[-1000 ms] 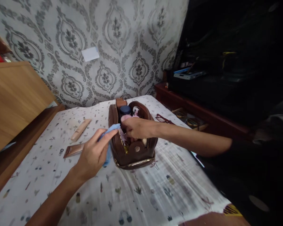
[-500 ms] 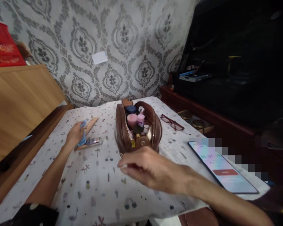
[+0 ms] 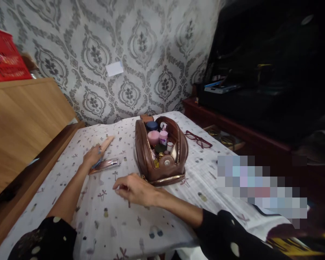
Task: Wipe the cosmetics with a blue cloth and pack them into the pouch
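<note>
My left hand [image 3: 92, 156] is closed around a crumpled blue cloth [image 3: 96, 164], which shows below the fingers. A beige tube-like item [image 3: 107, 143] lies just beyond that hand. Close beside it rests a clear tube with a silver band and pinkish contents [image 3: 111, 163], perhaps a lip gloss. My right hand [image 3: 134, 187] hovers low over the tablecloth, fingers loosely curved and apart, with nothing visible in them. Behind it stands an unzipped brown toiletry bag [image 3: 147, 169], holding a pink jar [image 3: 154, 137], a blue-lidded jar [image 3: 152, 125] and several small bottles.
Red glasses [image 3: 199, 139] lie right of the bag on the patterned tablecloth [image 3: 119, 220]. A pixelated patch covers the table's right side. A wooden cabinet [image 3: 29, 119] borders the left, a patterned wall the back, and a dark screen [image 3: 260, 54] the right.
My right hand has moved left, away from the bag's front, showing its lower zip. My left hand has shifted slightly right with the blue cloth. The phone on the right is now hidden by pixelation.
</note>
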### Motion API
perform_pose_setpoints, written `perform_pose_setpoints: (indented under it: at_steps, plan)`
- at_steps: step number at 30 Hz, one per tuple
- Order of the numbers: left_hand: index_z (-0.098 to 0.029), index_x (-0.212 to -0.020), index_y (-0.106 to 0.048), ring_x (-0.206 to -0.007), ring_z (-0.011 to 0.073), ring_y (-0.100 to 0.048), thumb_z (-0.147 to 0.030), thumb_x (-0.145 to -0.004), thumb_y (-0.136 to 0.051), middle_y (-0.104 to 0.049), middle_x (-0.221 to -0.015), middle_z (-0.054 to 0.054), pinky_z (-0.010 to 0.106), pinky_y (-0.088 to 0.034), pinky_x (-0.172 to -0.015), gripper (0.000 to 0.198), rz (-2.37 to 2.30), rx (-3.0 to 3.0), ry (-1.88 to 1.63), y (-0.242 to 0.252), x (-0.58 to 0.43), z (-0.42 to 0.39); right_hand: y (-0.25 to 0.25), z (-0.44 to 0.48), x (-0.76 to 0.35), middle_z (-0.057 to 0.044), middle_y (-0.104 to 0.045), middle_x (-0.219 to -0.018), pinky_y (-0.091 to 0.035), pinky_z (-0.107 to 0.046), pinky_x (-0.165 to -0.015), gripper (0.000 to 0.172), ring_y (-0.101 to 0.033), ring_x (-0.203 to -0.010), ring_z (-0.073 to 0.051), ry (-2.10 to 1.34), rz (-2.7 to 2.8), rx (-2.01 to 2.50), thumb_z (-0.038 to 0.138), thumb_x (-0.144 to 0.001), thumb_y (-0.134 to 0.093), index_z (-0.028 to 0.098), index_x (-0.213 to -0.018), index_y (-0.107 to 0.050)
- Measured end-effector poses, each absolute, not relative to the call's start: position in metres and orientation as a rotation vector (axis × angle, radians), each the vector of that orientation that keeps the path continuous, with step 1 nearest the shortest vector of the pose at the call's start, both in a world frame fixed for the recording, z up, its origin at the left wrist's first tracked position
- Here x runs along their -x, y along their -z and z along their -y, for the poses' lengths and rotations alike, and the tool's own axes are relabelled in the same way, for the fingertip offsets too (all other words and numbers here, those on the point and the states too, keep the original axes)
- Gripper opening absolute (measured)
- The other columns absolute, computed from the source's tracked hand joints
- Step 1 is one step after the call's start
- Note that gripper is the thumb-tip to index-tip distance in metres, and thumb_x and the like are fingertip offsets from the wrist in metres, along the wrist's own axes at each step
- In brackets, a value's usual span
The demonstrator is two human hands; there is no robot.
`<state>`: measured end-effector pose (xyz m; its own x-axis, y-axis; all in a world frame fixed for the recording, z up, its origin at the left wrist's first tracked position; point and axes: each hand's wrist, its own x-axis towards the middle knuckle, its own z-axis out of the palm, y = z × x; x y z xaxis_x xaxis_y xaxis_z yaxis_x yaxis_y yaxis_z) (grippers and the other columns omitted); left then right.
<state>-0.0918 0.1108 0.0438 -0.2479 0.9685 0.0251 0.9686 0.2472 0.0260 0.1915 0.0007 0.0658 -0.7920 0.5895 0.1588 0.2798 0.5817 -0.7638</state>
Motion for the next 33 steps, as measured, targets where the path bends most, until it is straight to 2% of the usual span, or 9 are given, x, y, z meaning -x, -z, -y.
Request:
perform_pose_setpoints:
  at_steps: [3,4,7,11,14,19,22,28,33]
  plan:
    - [-0.016,-0.141,-0.048,-0.119,0.0321,-0.063,-0.038,-0.094,-0.043,-0.064,-0.133,0.017,0.039,-0.050,-0.091,0.052,2.453,1.938,0.035,-0.045,0.091,-0.107,-0.094,0.008,-0.219,-0.005,-0.076,-0.091,-0.049,-0.023,-0.071,0.020,-0.067,-0.077,-0.014,-0.926,2.280,0.403,0.022,-0.095,-0.055,0.016,-0.099,-0.074]
    - [-0.016,-0.140,-0.049,-0.119,0.0323,-0.063,-0.038,-0.095,-0.042,-0.064,-0.133,0.017,0.039,-0.050,-0.091,0.052,2.455,1.937,0.029,-0.045,0.090,-0.106,-0.105,0.007,-0.233,-0.005,-0.075,-0.089,-0.049,-0.024,-0.069,0.024,-0.066,-0.074,-0.013,-0.866,2.203,0.418,0.021,-0.097,-0.050,0.015,-0.095,-0.073]
    - [-0.014,-0.139,-0.051,-0.115,0.0348,-0.064,-0.042,-0.096,-0.041,-0.064,-0.129,0.020,0.042,-0.051,-0.088,0.052,2.458,1.896,0.013,-0.049,0.082,-0.101,-0.135,-0.007,-0.271,-0.004,-0.070,-0.077,-0.043,-0.024,-0.062,0.028,-0.060,-0.066,-0.013,-0.521,2.028,0.880,0.021,-0.097,-0.045,0.014,-0.085,-0.070]
    - [-0.013,-0.128,-0.060,-0.115,0.0377,-0.061,-0.037,-0.100,-0.034,-0.062,-0.124,0.022,0.045,-0.053,-0.083,0.046,2.274,1.803,0.012,-0.060,0.060,-0.088,-0.149,-0.034,-0.294,-0.009,-0.073,-0.093,-0.039,-0.027,-0.067,0.020,-0.064,-0.083,-0.018,-0.244,2.315,1.320,0.016,-0.092,-0.052,0.014,-0.082,-0.070]
    - [-0.015,-0.125,-0.063,-0.111,0.0336,-0.062,-0.031,-0.101,-0.034,-0.063,-0.119,0.018,0.041,-0.053,-0.082,0.041,2.074,1.833,0.204,-0.070,0.037,-0.077,-0.147,-0.047,-0.291,-0.012,-0.072,-0.103,-0.040,-0.028,-0.070,0.018,-0.066,-0.097,-0.024,-0.240,2.574,1.354,0.019,-0.092,-0.054,0.015,-0.089,-0.071]
    - [-0.018,-0.125,-0.062,-0.104,0.0249,-0.065,-0.030,-0.100,-0.045,-0.066,-0.112,0.010,0.033,-0.052,-0.086,0.032,1.601,2.161,0.803,-0.086,-0.012,-0.052,-0.151,-0.061,-0.279,-0.015,-0.071,-0.110,-0.046,-0.031,-0.074,0.023,-0.067,-0.103,-0.027,-0.328,2.710,1.446,0.020,-0.092,-0.053,0.014,-0.106,-0.070]
    - [-0.019,-0.132,-0.057,-0.106,0.0222,-0.063,-0.024,-0.100,-0.047,-0.065,-0.110,0.009,0.032,-0.051,-0.091,0.034,1.248,2.274,1.005,-0.096,-0.042,-0.033,-0.158,-0.067,-0.270,-0.018,-0.069,-0.119,-0.050,-0.031,-0.074,0.029,-0.067,-0.107,-0.030,-0.382,2.763,1.521,0.017,-0.088,-0.057,0.012,-0.114,-0.068]
    - [-0.026,-0.134,-0.059,-0.098,0.0183,-0.063,-0.012,-0.098,-0.046,-0.060,-0.111,0.010,0.025,-0.050,-0.074,0.041,0.966,2.334,0.870,-0.100,-0.074,-0.014,-0.168,-0.067,-0.252,-0.020,-0.065,-0.130,-0.054,-0.031,-0.079,0.035,-0.065,-0.115,-0.031,-0.417,2.785,1.660,0.016,-0.087,-0.061,0.011,-0.122,-0.066]
    - [-0.023,-0.129,-0.063,-0.095,0.0187,-0.063,-0.011,-0.097,-0.047,-0.058,-0.114,0.012,0.024,-0.050,-0.068,0.038,0.966,2.347,0.862,-0.093,-0.075,-0.016,-0.167,-0.068,-0.248,-0.016,-0.071,-0.115,-0.052,-0.026,-0.074,0.035,-0.069,-0.104,-0.027,-0.643,2.755,1.691,0.015,-0.086,-0.064,0.010,-0.120,-0.066]
